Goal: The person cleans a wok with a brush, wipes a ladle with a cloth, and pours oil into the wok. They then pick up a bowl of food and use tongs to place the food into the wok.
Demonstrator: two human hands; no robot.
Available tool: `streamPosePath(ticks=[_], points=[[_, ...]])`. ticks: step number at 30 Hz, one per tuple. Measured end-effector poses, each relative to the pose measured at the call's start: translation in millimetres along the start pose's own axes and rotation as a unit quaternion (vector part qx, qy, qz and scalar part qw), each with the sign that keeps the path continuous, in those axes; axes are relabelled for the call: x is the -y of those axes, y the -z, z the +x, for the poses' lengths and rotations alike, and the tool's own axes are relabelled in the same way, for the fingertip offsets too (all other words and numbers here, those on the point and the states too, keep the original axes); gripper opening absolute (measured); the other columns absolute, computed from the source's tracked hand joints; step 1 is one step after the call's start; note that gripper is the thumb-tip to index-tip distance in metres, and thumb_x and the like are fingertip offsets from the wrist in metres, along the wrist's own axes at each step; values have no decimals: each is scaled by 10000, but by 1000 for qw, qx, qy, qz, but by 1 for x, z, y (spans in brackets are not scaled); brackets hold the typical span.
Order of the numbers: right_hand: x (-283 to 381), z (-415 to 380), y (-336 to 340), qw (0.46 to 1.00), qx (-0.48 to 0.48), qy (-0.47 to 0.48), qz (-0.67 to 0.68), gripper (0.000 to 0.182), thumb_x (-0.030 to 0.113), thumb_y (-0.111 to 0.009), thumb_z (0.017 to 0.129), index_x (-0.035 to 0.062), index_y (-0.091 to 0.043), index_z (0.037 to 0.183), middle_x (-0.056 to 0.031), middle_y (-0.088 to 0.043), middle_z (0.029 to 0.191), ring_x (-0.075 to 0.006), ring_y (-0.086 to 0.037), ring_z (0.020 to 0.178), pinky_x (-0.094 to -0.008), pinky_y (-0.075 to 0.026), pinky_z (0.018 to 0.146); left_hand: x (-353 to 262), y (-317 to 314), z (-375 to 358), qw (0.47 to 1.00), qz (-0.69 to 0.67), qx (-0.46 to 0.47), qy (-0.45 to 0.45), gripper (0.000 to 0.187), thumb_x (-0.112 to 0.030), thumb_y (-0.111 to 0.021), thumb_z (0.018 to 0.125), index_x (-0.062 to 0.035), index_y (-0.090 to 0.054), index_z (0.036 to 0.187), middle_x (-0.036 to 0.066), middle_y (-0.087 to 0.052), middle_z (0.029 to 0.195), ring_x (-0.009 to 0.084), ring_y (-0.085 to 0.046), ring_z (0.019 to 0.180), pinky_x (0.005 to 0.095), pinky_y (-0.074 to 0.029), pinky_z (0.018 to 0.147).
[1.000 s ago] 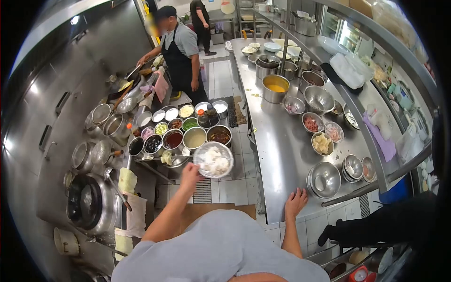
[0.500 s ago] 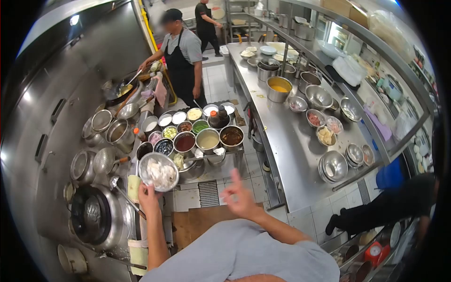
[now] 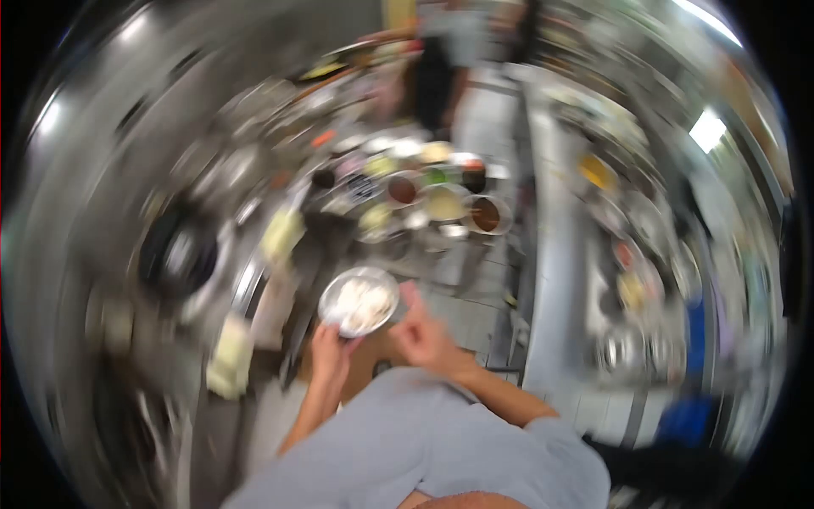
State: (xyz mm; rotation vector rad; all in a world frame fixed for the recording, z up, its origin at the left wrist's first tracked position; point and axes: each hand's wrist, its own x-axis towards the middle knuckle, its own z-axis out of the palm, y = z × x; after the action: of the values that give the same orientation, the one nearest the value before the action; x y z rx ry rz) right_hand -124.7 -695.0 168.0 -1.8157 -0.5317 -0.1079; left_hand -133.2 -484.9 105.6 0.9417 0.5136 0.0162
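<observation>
In my left hand (image 3: 332,348) is a round metal bowl (image 3: 359,302), held by its near rim in front of my body. Pale, whitish pieces of food (image 3: 363,303) lie in it; blur hides what they are. My right hand (image 3: 422,338) is close to the bowl's right side, with the index finger pointing up and the other fingers smeared by motion. Nothing shows in that hand. Beyond the bowl stand containers of sauces and ingredients, among them a dark brown sauce (image 3: 485,214) and a pale one (image 3: 444,204).
A black wok (image 3: 178,250) sits on the stove at the left, with folded cloths (image 3: 231,356) nearer me. At the right runs a steel counter (image 3: 551,254) with metal bowls (image 3: 621,349). A person in a dark apron (image 3: 434,81) stands beyond the containers.
The whole view has swung and is now strongly blurred. My left hand has brought the bowl towards the middle, nearer my right hand. The cloths and wok appear at different places in view.
</observation>
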Motion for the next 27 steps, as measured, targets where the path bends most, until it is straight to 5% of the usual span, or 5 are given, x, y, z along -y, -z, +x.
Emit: streamPosePath(ticks=[5, 9, 14, 21, 27], points=[[-168, -43, 26, 961, 152, -198, -116, 540, 124, -604, 870, 83, -462, 1390, -136, -641, 770, -219, -646, 664, -346, -509, 613, 3, 32, -69, 978, -47, -181, -95, 56, -96, -485, 952, -41, -487, 949, 114, -603, 1029, 229, -628, 954, 422, -589, 791], [-279, -97, 23, 861, 362, -141, -329, 583, 266, -663, 830, 67, -490, 1350, -232, -674, 976, -403, -634, 949, -473, -498, 831, 6, 77, -109, 938, -46, -296, -173, 56, -91, -484, 946, -55, -465, 908, 124, -603, 1034, 237, -630, 961, 435, -588, 793], [-347, -136, -21, 766, 533, -227, -279, 582, 324, -636, 846, 61, -491, 1343, -260, -649, 1078, -397, -620, 1032, -473, -486, 882, 10, 145, -151, 892, -108, -388, -204, 57, -90, -479, 941, -52, -451, 909, 143, -589, 1057, 266, -622, 980, 437, -588, 796], [-353, -112, -124, 711, 605, -243, -263, 591, 332, -667, 802, -2, -541, 1273, -255, -644, 1111, -370, -640, 987, -451, -500, 845, -3, 214, -156, 847, -223, -427, -224, 94, -82, -476, 934, -19, -461, 1003, 166, -551, 1131, 304, -598, 1016, 459, -577, 834], [-253, -10, -283, 758, 606, -3, -241, 516, 309, -608, 881, 46, -521, 1317, -216, -572, 1283, -385, -541, 1182, -449, -443, 994, 21, 313, -158, 833, -99, -454, -299, 217, -194, -483, 943, -28, -527, 1074, 115, -583, 1078, 235, -588, 1015, 426, -539, 897]])
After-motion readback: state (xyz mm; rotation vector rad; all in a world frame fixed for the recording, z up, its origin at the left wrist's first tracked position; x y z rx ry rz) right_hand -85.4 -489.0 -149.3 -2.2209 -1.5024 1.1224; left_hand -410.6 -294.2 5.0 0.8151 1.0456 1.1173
